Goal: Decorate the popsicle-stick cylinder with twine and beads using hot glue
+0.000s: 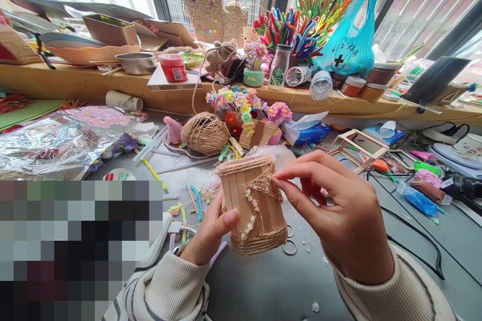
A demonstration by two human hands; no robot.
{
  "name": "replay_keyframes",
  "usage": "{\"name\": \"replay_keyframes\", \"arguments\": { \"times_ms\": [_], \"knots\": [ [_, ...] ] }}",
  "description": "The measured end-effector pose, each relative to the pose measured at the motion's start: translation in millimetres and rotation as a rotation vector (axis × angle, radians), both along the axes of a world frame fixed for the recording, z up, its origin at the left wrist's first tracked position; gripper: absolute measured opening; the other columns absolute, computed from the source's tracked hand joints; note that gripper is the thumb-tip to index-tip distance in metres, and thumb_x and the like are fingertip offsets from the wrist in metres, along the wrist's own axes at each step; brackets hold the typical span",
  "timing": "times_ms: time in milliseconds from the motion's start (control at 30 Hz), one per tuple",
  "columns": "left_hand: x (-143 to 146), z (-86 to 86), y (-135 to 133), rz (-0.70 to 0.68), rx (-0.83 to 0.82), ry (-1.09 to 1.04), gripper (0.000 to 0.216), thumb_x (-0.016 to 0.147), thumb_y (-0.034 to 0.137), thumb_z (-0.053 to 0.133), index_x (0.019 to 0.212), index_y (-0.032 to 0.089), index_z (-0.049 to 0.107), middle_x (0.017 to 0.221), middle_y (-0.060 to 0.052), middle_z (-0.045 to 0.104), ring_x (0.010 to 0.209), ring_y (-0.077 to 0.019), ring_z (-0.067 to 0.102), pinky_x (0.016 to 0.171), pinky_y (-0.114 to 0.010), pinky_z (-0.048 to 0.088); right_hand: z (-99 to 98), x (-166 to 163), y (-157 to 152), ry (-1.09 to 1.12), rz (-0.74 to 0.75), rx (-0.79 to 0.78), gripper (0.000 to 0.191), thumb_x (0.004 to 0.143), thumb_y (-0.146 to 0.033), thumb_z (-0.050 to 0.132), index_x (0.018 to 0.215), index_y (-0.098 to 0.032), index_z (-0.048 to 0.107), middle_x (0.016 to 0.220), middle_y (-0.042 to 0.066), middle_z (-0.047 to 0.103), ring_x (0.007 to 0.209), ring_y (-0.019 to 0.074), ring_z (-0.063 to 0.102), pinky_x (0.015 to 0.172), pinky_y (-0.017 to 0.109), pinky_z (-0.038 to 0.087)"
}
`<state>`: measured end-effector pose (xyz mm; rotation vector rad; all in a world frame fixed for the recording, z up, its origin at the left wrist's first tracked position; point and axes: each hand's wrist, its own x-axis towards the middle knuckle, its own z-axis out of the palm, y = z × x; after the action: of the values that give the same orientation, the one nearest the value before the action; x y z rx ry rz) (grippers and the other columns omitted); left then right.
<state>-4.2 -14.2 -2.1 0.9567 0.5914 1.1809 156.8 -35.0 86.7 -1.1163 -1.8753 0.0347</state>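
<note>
My left hand (209,233) grips a small pot (235,203) made of upright craft sticks, with twine wound round its top and bottom rims. The pot tilts a little above the grey table (263,291). Pale bead-like bits and a twine-like strip run across its front. At the upper right of the pot, my right hand (341,205) pinches thumb and forefinger together against the decoration. Whatever lies between those fingertips is too small to make out. Behind the pot, scissor handles (289,247) show, their blades hidden.
A ball of twine (205,133) and crocheted flowers (241,103) lie beyond the pot. Hexagonal wooden frames (357,148) and black cables (417,233) are at right. Along the ledge (169,95) stand a glass bottle (279,67), jars and a blue bag (350,45).
</note>
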Motion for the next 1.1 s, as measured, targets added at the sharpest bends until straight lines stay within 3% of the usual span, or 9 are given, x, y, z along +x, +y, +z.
{"name": "replay_keyframes", "arguments": {
  "times_ms": [400, 633, 933, 1100],
  "knots": [
    [-1.2, -4.8, 1.2, -0.013, 0.004, -0.003, 0.057, 0.065, 0.045, 0.068, 0.118, 0.028, 0.057, 0.114, -0.006, 0.064, 0.117, -0.0339, 0.05, 0.098, -0.048, 0.039, -1.0, -0.3, 1.4, 0.001, 0.003, 0.001, 0.006, 0.078, -0.011, 0.059, 0.078, -0.015, 0.064, 0.074, 0.0, 0.06, 0.056, 0.0038, 0.049, 0.049, 0.015, 0.042],
    [-1.3, 0.5, -0.2, 0.0, -0.033, -0.006, 0.051, 0.065, 0.042, 0.068, 0.114, 0.028, 0.061, 0.1, -0.007, 0.069, 0.114, -0.0339, 0.053, 0.099, -0.049, 0.038, -0.7, -0.2, 1.2, -0.003, -0.004, -0.009, 0.007, 0.079, -0.012, 0.059, 0.079, -0.017, 0.064, 0.074, 0.0, 0.061, 0.056, 0.0047, 0.049, 0.046, 0.016, 0.042],
    [-1.5, 0.2, -0.6, 0.03, -0.099, -0.008, 0.059, 0.063, 0.046, 0.069, 0.117, 0.025, 0.058, 0.118, -0.008, 0.064, 0.119, -0.0353, 0.05, 0.1, -0.047, 0.04, 1.0, 2.4, -1.5, 0.001, -0.034, -0.009, 0.008, 0.08, -0.013, 0.058, 0.08, -0.018, 0.064, 0.073, 0.0, 0.06, 0.056, 0.0059, 0.049, 0.049, 0.018, 0.043],
    [-1.0, 4.3, 5.0, 0.112, -0.144, -0.051, 0.044, 0.063, 0.048, 0.069, 0.1, 0.023, 0.067, 0.106, -0.005, 0.07, 0.116, -0.0333, 0.053, 0.098, -0.044, 0.043, 0.1, 8.6, -5.8, -0.019, -0.049, -0.019, 0.007, 0.08, -0.014, 0.058, 0.079, -0.017, 0.063, 0.075, 0.0, 0.06, 0.057, 0.0056, 0.048, 0.048, 0.017, 0.042]
  ]
}}
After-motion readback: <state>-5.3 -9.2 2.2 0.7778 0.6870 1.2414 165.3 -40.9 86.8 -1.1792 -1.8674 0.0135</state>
